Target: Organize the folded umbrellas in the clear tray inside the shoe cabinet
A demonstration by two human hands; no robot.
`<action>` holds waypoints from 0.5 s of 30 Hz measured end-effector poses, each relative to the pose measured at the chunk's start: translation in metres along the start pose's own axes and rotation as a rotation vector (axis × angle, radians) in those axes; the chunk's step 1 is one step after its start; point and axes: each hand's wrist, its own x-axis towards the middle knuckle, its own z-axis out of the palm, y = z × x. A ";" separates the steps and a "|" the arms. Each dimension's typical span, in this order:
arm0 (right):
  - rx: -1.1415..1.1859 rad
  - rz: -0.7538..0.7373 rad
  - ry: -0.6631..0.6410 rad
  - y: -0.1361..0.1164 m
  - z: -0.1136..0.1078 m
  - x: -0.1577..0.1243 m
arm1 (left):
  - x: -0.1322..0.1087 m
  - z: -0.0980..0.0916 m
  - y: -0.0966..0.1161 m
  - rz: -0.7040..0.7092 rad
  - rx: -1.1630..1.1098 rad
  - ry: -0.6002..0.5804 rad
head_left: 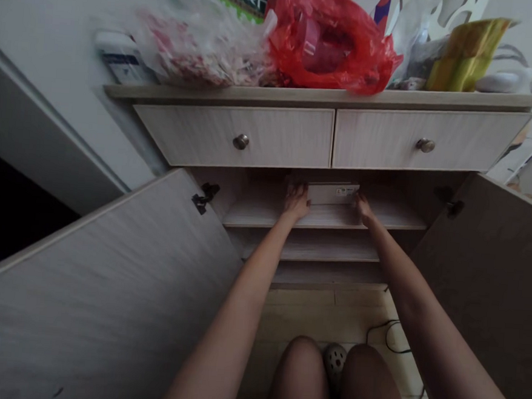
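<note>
A flat white box with a small label lies on the top inner shelf of a pale wood-grain cabinet. My left hand grips its left end, fingers over the top edge. At the box's right end, my right hand holds the corner between thumb and fingers. Both cabinet doors stand open, the left door and the right door swung out on either side of my arms.
Two closed drawers with round knobs sit above the shelves. On the cabinet top are a red plastic bag, clear bags, a white bottle and a gold pouch. A black cable lies on the floor.
</note>
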 end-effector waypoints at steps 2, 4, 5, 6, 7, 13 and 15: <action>0.046 0.011 -0.010 -0.001 0.012 -0.007 | -0.016 -0.001 -0.007 -0.010 0.035 0.046; 0.083 0.010 -0.035 -0.005 0.023 -0.020 | -0.033 -0.007 -0.018 -0.026 0.068 0.087; 0.101 0.010 -0.054 -0.007 0.028 -0.028 | -0.041 -0.012 -0.025 -0.033 0.084 0.101; 0.117 0.009 -0.076 -0.010 0.034 -0.036 | -0.050 -0.017 -0.033 -0.039 0.102 0.108; 0.130 0.007 -0.098 -0.014 0.039 -0.045 | -0.059 -0.023 -0.042 -0.045 0.123 0.108; 0.263 -0.040 -0.299 -0.047 0.080 -0.098 | -0.106 -0.067 -0.087 -0.128 0.295 0.070; 0.300 -0.068 -0.367 -0.059 0.094 -0.111 | -0.117 -0.080 -0.097 -0.173 0.347 0.058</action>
